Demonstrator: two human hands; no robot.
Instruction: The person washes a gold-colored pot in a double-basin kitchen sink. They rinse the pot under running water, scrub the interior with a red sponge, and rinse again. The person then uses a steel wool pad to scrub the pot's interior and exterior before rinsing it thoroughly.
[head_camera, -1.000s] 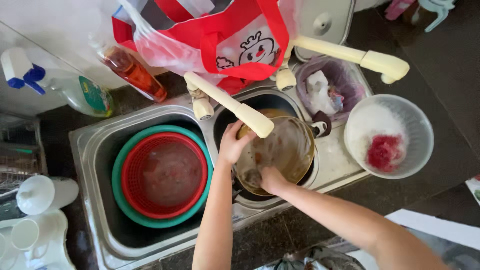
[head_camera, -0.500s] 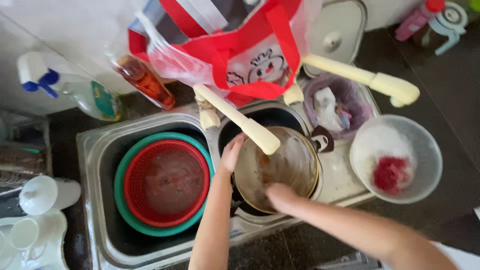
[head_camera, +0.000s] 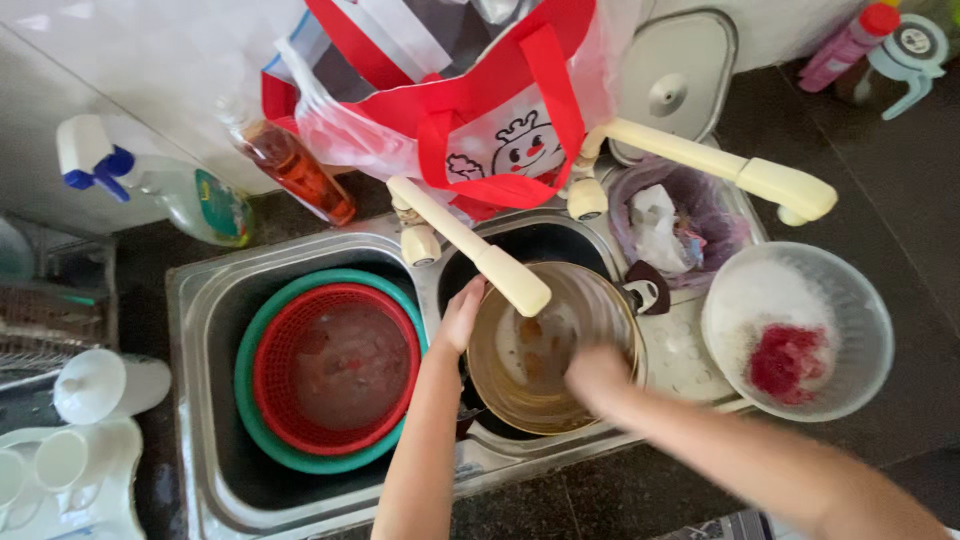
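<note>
A brass-coloured metal pot (head_camera: 545, 350) with brown residue inside sits in the right basin of a steel double sink (head_camera: 200, 300). My left hand (head_camera: 462, 312) grips the pot's left rim. My right hand (head_camera: 597, 372) is blurred, inside the pot near its right wall; I cannot tell whether it holds anything. A cream faucet spout (head_camera: 470, 245) hangs over the pot. The pot's dark handle (head_camera: 645, 290) points to the back right.
The left basin holds a red basket (head_camera: 335, 365) inside a green basin (head_camera: 255, 400). A clear bowl (head_camera: 800, 330) with white foam and a red scrubber sits right. Behind: a red-handled bag (head_camera: 460, 100), spray bottle (head_camera: 160, 185), orange bottle (head_camera: 300, 170), second faucet (head_camera: 740, 175).
My right hand has shifted from the pot's near-left rim to its right side, with motion blur. The view has drifted slightly; my left hand stays on the rim.
</note>
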